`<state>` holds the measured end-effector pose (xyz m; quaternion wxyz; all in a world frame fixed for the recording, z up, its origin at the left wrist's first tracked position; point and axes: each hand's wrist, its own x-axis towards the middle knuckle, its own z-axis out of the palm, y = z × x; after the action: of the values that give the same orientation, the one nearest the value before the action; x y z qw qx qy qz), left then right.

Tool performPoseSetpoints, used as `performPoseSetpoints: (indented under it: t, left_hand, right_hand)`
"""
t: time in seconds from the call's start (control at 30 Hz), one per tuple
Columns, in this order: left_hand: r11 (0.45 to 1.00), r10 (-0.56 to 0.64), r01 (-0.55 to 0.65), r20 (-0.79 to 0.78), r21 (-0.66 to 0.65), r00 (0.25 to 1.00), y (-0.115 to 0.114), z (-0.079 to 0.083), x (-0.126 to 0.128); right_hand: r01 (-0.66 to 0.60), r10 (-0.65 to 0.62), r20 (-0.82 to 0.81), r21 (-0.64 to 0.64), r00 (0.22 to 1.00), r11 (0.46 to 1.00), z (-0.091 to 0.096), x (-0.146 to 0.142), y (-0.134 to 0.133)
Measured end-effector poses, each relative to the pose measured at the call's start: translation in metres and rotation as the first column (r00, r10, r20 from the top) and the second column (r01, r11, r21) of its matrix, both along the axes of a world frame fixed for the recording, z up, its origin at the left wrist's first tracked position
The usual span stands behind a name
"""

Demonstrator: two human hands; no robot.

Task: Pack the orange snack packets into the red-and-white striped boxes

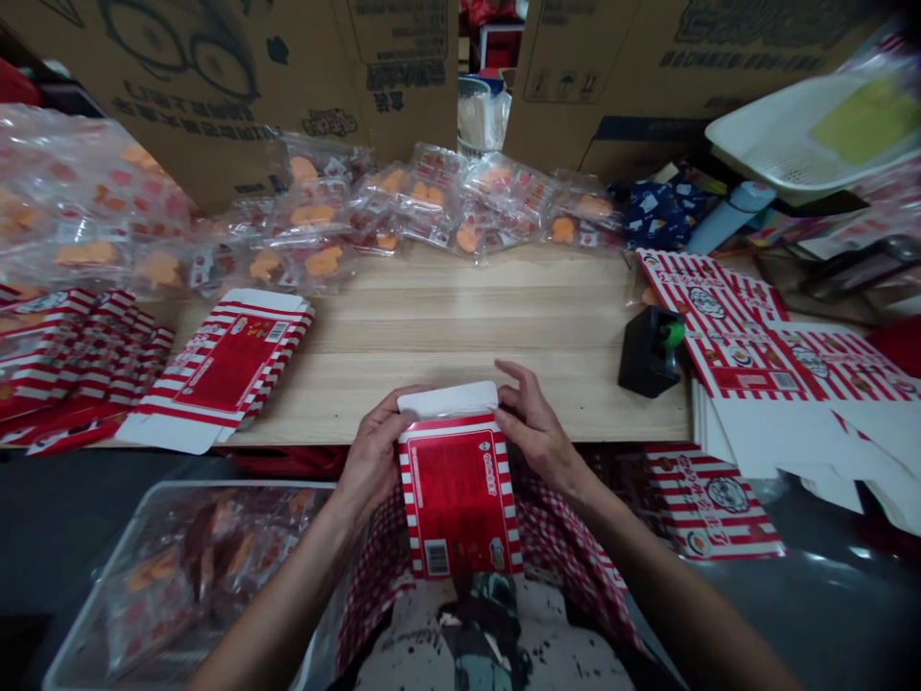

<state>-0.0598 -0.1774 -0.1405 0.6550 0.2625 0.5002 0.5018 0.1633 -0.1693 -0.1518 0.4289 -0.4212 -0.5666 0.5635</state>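
A red-and-white striped cardboard box (460, 499) is held in front of my body at the table's near edge, its white top flap standing up. My left hand (375, 449) is closed on its upper left side, thumb near the base of the flap. At the upper right corner, my right hand (536, 427) pinches the box by the flap, the index finger stretched away from it. A barcode shows at the box's lower left. What is inside the box is hidden.
Clear bags with orange pieces (317, 216) line the table's back. Striped boxes (241, 355) lie at left, flat striped cartons (741, 336) at right. A black tape dispenser (648, 355) stands right of my hands. A white basket (154, 499) of bags sits lower left.
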Motion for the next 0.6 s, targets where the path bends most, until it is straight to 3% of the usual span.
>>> performPoseSetpoints:
  t: [0.13, 0.3, 0.43, 0.6]
  left_hand:
    - [0.996, -0.080, 0.082, -0.057, 0.033, 0.995, 0.000, -0.002, -0.012]
    - [0.955, -0.237, 0.245, -0.066, 0.168, 0.969, -0.003, 0.004, -0.017]
    - [0.967, -0.212, 0.231, -0.160, 0.109, 0.964, -0.003, 0.010, -0.007]
    - [0.989, -0.145, 0.147, -0.101, 0.018, 0.984, -0.002, 0.019, 0.005]
  right_hand:
    - [-0.069, 0.069, 0.028, 0.005, 0.997, 0.998, -0.002, 0.000, 0.005]
    - [-0.144, 0.098, 0.188, 0.245, 0.977, 0.959, 0.007, 0.004, 0.007]
    - [-0.241, 0.191, 0.330, 0.120, 0.925, 0.963, 0.022, 0.009, 0.014]
    - [-0.243, 0.244, 0.211, -0.031, 0.947, 0.969, 0.031, 0.009, 0.032]
